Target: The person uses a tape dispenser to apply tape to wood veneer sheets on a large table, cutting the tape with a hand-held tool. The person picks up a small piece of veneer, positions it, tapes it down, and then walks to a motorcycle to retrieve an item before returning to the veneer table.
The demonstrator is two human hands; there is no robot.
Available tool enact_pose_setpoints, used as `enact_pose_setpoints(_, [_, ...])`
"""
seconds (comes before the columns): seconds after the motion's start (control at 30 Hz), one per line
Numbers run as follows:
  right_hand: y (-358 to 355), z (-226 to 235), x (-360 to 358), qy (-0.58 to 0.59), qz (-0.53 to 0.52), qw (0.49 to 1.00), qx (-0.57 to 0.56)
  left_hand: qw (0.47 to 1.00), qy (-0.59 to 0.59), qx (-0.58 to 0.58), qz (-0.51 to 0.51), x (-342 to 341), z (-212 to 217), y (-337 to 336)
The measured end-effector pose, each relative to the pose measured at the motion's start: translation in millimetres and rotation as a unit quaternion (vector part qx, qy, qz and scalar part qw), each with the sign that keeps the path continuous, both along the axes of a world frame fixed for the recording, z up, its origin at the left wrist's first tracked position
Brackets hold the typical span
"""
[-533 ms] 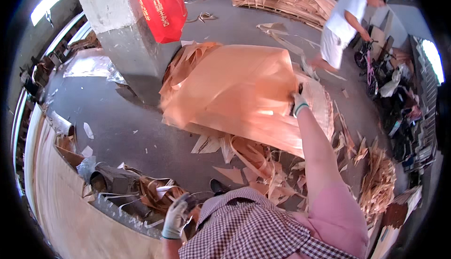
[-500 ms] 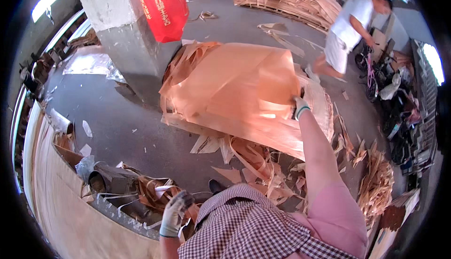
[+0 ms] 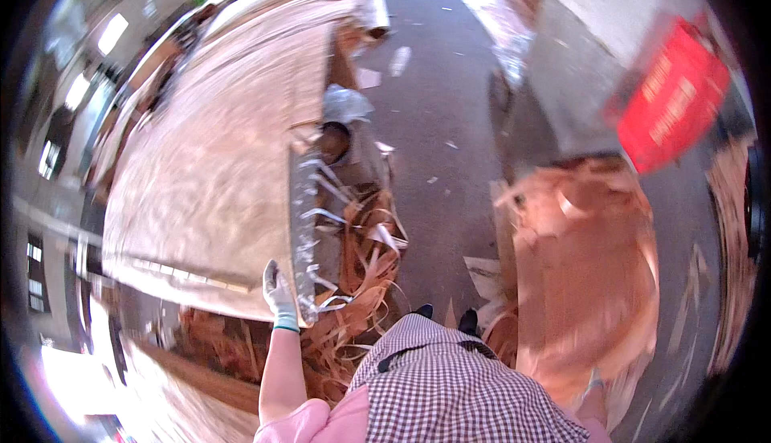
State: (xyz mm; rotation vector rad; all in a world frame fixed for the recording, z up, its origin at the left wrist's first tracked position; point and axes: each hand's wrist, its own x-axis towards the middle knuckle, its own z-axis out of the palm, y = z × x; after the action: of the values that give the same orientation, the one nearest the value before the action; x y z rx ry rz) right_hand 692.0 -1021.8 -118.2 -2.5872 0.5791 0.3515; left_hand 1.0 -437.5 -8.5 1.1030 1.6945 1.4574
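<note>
My left hand [image 3: 279, 292], in a white glove with a green cuff, reaches up with fingers apart to the near corner of a wide, pale veneer sheet [image 3: 209, 178] lying flat on a long table. It touches the sheet beside the table's metal edge [image 3: 303, 226]. My right hand [image 3: 593, 380] hangs low at the right, only its cuff and a bit of glove showing against a big orange-brown veneer sheet [image 3: 586, 274] on the floor pile. Blur hides whether it grips that sheet.
Curled veneer strips [image 3: 361, 282] lie heaped on the floor between the table and my feet. A grey concrete pillar [image 3: 578, 81] with a red box [image 3: 675, 106] stands at the upper right. Grey floor [image 3: 434, 106] with small scraps runs up the middle.
My head has swung left toward the table. The right arm has dropped from the raised sheet down to my side, and the sheet now lies on the pile. The left hand has risen to the table's corner.
</note>
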Motion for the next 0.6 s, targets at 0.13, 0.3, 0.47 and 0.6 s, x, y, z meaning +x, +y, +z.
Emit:
enact_pose_setpoints(0.13, [61.9, 17.7, 72.3, -0.059, 0.104, 0.987, -0.111, 0.974, 0.066, -0.029, 0.217, -85.3, -26.0, -34.3])
enact_pose_setpoints(0.3, [254.9, -6.9, 110.4, -0.156, 0.371, 0.913, -0.071, 0.924, -0.008, -0.010, 0.382, -117.5, -52.0, -8.0])
enact_pose_setpoints(0.47, [545.7, -37.1, -14.2, -0.080, 0.592, 0.785, 0.163, 0.795, 0.297, -0.346, 0.401, -115.3, -43.3, 43.9])
enact_pose_setpoints(0.6, [702.7, 14.0, -198.5, 0.081, 0.745, 0.620, 0.234, 0.850, 0.134, -0.323, 0.393, -125.0, -21.5, 73.5])
